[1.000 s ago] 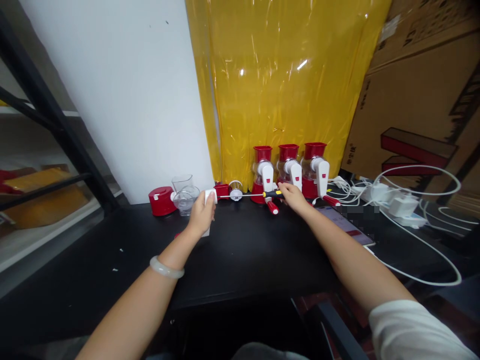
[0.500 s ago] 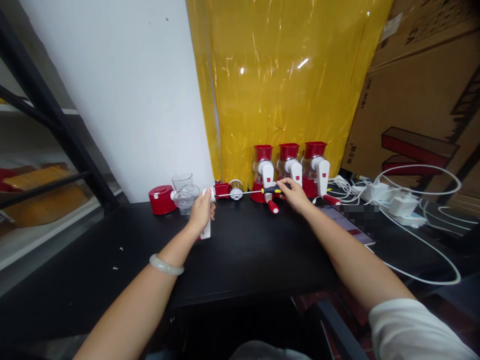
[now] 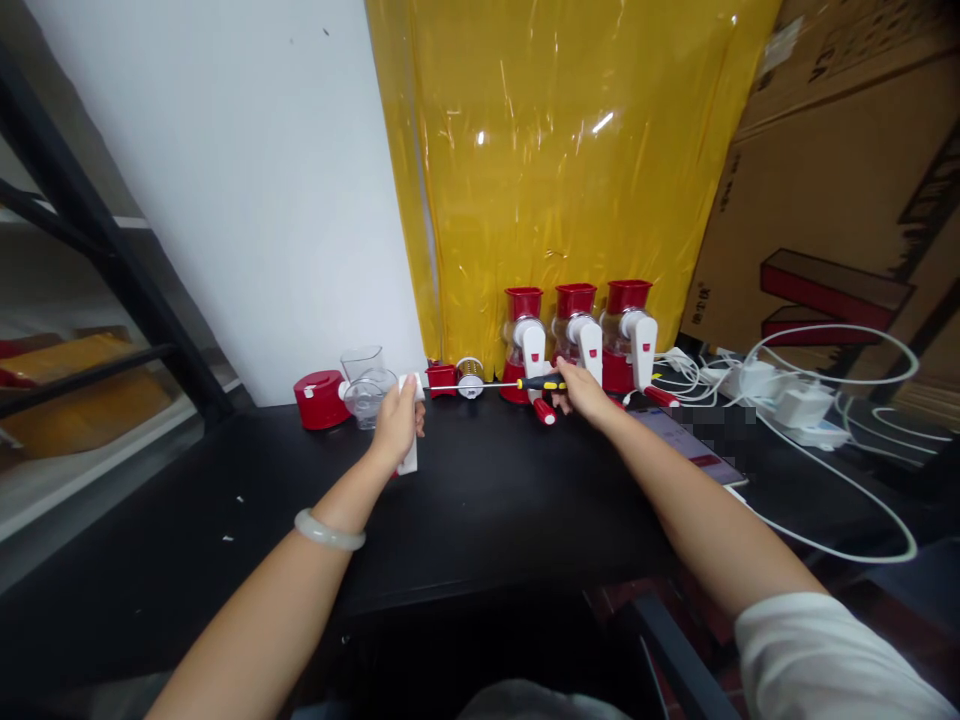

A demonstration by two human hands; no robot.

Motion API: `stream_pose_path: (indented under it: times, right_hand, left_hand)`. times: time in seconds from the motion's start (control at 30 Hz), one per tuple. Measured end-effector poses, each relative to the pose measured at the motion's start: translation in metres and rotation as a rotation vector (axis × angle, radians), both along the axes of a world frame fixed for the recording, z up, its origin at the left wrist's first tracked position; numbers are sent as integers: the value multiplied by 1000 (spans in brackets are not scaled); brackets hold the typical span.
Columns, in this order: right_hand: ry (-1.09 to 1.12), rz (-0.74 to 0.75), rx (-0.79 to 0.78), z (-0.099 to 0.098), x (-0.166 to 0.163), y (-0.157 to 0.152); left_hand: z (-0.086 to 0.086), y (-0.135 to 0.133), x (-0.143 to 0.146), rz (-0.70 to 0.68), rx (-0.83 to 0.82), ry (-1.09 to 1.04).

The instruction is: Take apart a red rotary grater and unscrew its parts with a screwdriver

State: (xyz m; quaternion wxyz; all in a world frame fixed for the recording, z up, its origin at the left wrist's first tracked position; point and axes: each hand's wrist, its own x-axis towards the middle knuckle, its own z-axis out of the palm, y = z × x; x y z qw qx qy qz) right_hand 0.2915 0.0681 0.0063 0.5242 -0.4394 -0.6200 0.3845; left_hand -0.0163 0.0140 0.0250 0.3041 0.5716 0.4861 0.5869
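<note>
My left hand is wrapped round a white crank handle above the black table. A long screwdriver with a black and yellow grip is held in my right hand; its thin shaft reaches left to the upper end of the crank handle. Whether the tip sits in a screw cannot be made out. Behind my left hand stand a clear plastic grater body and a red base. Between the hands, further back, lie a red hopper piece and a metal grater drum.
Three red and white rotary graters stand in a row at the back. A tablet lies near my right forearm, beside tangled white cables and chargers. A large carton rises at the right, a shelf rack at the left.
My right hand has shifted along the screwdriver, so more of its grip shows in front of the fingers. My left hand still holds the crank handle in nearly the same place.
</note>
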Motion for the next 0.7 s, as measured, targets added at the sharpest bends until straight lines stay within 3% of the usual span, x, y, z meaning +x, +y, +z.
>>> stream_pose_path:
  times: [0.13,0.7]
  right_hand:
    - [-79,-44,40,-2,-1,-1]
    - [375,68,-10,2,-2,2]
  left_hand:
    - [4,-5,1,36,82,28]
    - [-1,2,1,-48,-77,-41]
